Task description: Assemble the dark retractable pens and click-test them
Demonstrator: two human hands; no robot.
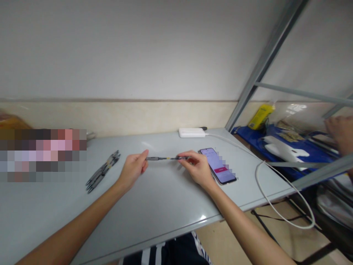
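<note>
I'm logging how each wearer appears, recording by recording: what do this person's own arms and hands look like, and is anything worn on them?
The left hand and right hand are ungloved. The left forearm and right forearm show no sleeve, watch or bracelet. Rings are too small to rule out. Dark clothing with white stripes shows at the bottom.

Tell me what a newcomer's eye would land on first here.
Probably the slim gray pen-like object, held between the left hand and the right hand over the table. Next might come the lit phone beside the right hand, and the cluster of similar gray objects left of the left hand. The bright yellow packet stands out beyond the slanted metal post at right.
</note>
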